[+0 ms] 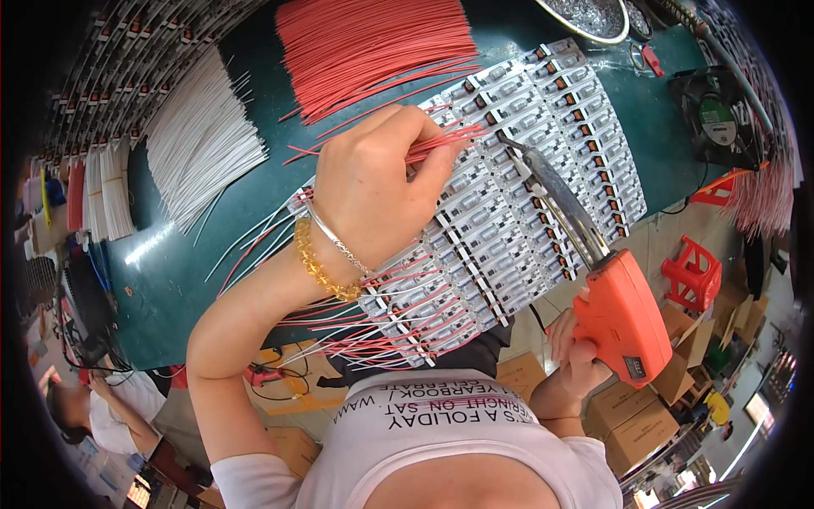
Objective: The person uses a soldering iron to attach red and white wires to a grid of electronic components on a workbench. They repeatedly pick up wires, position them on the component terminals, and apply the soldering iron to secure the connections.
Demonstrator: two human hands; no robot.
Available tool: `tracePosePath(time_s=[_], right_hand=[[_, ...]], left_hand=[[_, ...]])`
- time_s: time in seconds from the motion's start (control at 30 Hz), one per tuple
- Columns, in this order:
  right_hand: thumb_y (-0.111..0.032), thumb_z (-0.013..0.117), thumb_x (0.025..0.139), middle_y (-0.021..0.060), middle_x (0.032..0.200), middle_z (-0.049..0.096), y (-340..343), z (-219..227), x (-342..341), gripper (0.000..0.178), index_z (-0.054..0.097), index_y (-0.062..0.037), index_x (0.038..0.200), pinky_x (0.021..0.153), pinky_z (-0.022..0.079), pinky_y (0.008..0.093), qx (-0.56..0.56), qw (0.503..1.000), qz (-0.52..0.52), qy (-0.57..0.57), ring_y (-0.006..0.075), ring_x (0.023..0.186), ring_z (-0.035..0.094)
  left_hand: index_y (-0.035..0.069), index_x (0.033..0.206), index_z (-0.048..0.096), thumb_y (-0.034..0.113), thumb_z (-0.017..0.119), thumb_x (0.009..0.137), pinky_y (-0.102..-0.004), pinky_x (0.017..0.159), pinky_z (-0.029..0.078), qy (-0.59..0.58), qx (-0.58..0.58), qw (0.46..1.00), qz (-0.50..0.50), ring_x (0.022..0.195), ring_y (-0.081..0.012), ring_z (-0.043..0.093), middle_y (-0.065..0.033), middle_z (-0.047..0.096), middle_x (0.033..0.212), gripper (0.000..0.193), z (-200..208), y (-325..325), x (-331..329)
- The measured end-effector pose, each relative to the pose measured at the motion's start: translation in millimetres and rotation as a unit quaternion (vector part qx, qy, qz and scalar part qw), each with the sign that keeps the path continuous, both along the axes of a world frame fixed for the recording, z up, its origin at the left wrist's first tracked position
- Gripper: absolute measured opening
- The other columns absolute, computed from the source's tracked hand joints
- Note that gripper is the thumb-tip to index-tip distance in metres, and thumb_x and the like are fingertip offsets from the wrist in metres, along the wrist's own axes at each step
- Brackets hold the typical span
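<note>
My left hand (377, 182) pinches several thin red wires (445, 144) between thumb and fingers, with their ends pointing right over a sheet of small circuit boards (509, 263). The fingers of my right hand (578, 360) wrap around the handle of an orange soldering gun (629, 318). Its long metal tip (543, 170) reaches up and left over the boards, close to the wire ends; whether it touches them I cannot tell. Red and white wires trail from the boards' near left rows. Part of the sheet is hidden beneath my left hand and forearm.
On the green table (161, 284) lie a thick bundle of red wires (373, 51) and one of white wires (203, 140). A metal bowl (589, 15) and a black fan (716, 119) stand far right. Cardboard boxes (632, 420), a red stool (691, 271) and another person (119, 411) are beyond.
</note>
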State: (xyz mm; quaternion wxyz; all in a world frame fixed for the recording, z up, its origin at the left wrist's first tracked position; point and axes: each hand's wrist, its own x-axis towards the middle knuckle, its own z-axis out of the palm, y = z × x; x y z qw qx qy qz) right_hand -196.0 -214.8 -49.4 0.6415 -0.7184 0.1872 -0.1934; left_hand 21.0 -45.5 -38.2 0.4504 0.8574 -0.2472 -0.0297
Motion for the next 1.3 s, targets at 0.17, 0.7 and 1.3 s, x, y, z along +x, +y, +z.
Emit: tracePosePath(time_s=[0.17, 0.7, 1.3], right_hand=[[-0.049, 0.064, 0.083, -0.0028, 0.048, 0.042, 2, 7, 0, 0.073, 0.044, 0.0112, 0.119, 0.038, 0.032, 0.0214, 0.037, 0.999, 0.01, 0.017, 0.0068, 0.035, 0.038], [-0.051, 0.068, 0.08, 0.0015, 0.09, 0.053, -6, -6, -32, 0.057, 0.056, -0.0012, 0.106, 0.069, 0.041, 0.0318, -0.031, 0.993, -0.004, 0.114, 0.0158, 0.08, 0.05], [-0.047, 0.063, 0.084, -0.0027, 0.048, 0.042, -23, -29, -51, 0.07, 0.044, 0.0106, 0.12, 0.039, 0.034, 0.0226, 0.126, 0.986, -0.1, 0.039, 0.0075, 0.037, 0.038]], left_hand=[[-0.001, 0.076, 0.06, 0.005, 0.068, 0.077, -0.0284, 0.055, 0.046, -0.021, 0.026, 0.999, -0.011, 0.059, -0.0209, 0.059, -0.0104, 0.059, 0.068, 0.011, 0, -5, -9], [-0.001, 0.074, 0.058, 0.003, 0.068, 0.076, -0.0303, 0.055, 0.048, -0.074, 0.045, 0.996, -0.03, 0.061, -0.023, 0.06, -0.0114, 0.059, 0.07, 0.012, -4, -4, -10], [0.005, 0.077, 0.067, 0.004, 0.07, 0.074, -0.0294, 0.05, 0.046, -0.143, -0.081, 0.985, 0.043, 0.054, -0.0217, 0.059, -0.0098, 0.064, 0.069, 0.005, 19, 10, 2]])
